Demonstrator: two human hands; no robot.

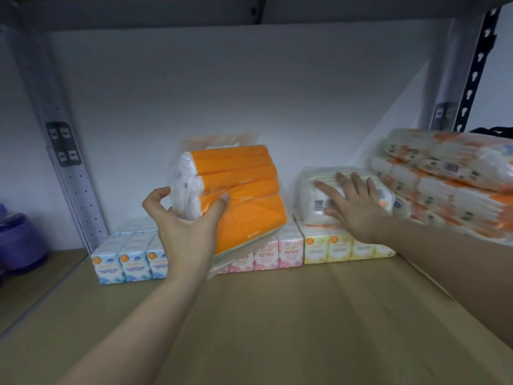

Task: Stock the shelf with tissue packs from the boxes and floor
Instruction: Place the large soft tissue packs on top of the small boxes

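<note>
Head view showed the left hand (184,218) gripping the soft, light, slippery-wrapped orange tissue pack (238,195) by its end, best held there, the right hand (352,201) flat on a white pack (313,190).

Glossy plastic-wrapped orange tissue pack (238,195); matt brown shelf board (277,315); perforated metal upright (72,173).

brown shelf (277,315) under mini tissue boxes (266,255)
</note>
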